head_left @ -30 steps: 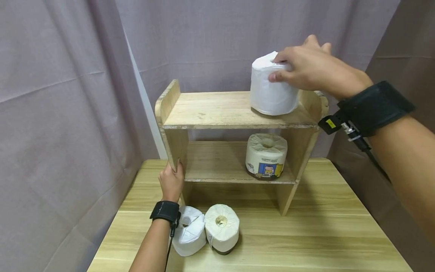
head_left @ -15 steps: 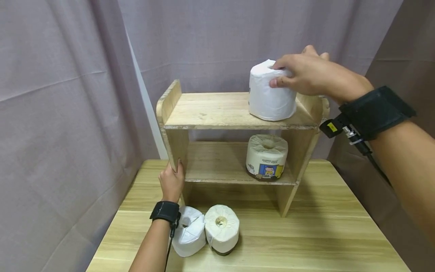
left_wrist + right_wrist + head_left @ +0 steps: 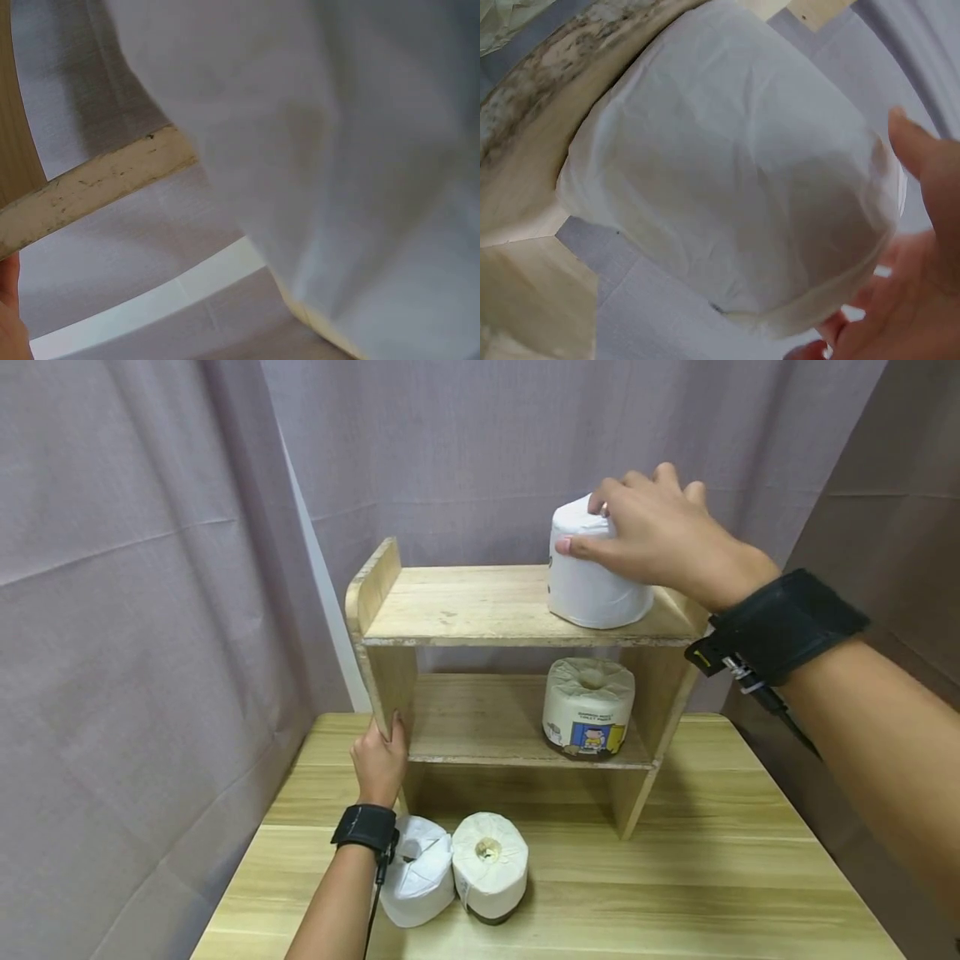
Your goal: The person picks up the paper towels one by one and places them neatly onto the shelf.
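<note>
A white-wrapped toilet paper roll [image 3: 596, 578] stands upright on the right part of the top board of the small wooden shelf [image 3: 465, 602]. My right hand [image 3: 660, 539] is over its upper right, thumb straight and fingers spread loosely at the top rim. The right wrist view shows the thumb [image 3: 911, 142] standing off the roll's wrapper. My left hand [image 3: 378, 760] grips the shelf's left side panel, thumb on the inner face and the other fingers hidden behind. In the left wrist view, white wrapper from a nearby roll [image 3: 315, 150] covers much of the picture.
A cream roll [image 3: 588, 714] with a cartoon print stands on the middle board, at right. On the wooden table [image 3: 720, 860], a white roll [image 3: 420, 893] and another cream roll [image 3: 491, 868] stand side by side near my left forearm. Grey curtains [image 3: 480, 452] hang behind.
The white roll has come down slightly onto the top board. My right thumb has straightened and slid left across its side, and the grip has loosened. My left hand has stayed put.
</note>
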`<state>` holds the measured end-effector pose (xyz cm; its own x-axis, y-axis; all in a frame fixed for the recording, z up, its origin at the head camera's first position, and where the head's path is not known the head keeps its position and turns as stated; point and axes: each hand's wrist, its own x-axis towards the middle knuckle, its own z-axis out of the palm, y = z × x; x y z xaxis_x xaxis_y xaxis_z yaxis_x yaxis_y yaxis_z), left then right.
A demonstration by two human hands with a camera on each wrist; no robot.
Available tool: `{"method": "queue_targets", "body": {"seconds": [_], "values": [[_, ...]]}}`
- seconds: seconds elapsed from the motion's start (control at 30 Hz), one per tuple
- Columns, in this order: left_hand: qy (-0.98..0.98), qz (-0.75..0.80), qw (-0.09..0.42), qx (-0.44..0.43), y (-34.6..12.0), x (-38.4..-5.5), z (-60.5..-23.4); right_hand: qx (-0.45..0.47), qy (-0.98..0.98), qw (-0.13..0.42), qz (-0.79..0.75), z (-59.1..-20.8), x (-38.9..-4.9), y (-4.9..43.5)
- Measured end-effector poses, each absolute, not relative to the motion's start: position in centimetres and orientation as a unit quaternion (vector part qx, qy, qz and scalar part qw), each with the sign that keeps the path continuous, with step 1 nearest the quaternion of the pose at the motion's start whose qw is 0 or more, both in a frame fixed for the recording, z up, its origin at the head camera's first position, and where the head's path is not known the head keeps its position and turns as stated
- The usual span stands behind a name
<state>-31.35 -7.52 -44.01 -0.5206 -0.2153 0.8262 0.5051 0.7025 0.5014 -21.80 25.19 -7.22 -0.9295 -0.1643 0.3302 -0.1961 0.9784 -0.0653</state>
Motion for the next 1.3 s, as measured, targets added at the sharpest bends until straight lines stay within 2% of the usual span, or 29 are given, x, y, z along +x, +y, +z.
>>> {"method": "queue_targets", "body": {"seconds": [0.2, 0.43, 0.87, 1.3], "values": [[-0.785, -0.384, 0.476, -0.1, -6.8, -31.5, -43.9, 0.052, -0.976, 0.21, 0.041, -7.4, -21.3, 23.8], [-0.783, -0.388, 0.475, -0.102, -6.4, -31.6, -44.1, 0.006, -0.981, 0.192, -0.008, -7.0, -21.9, 22.4], [-0.784, -0.387, 0.478, -0.083, -8.0, -31.7, -44.0, -0.017, -0.987, 0.156, -0.04, -6.4, -24.7, 20.1], [-0.784, -0.38, 0.484, -0.078, -8.0, -32.1, -44.4, -0.005, -0.978, 0.207, -0.015, -7.9, -25.7, 20.9]]}}
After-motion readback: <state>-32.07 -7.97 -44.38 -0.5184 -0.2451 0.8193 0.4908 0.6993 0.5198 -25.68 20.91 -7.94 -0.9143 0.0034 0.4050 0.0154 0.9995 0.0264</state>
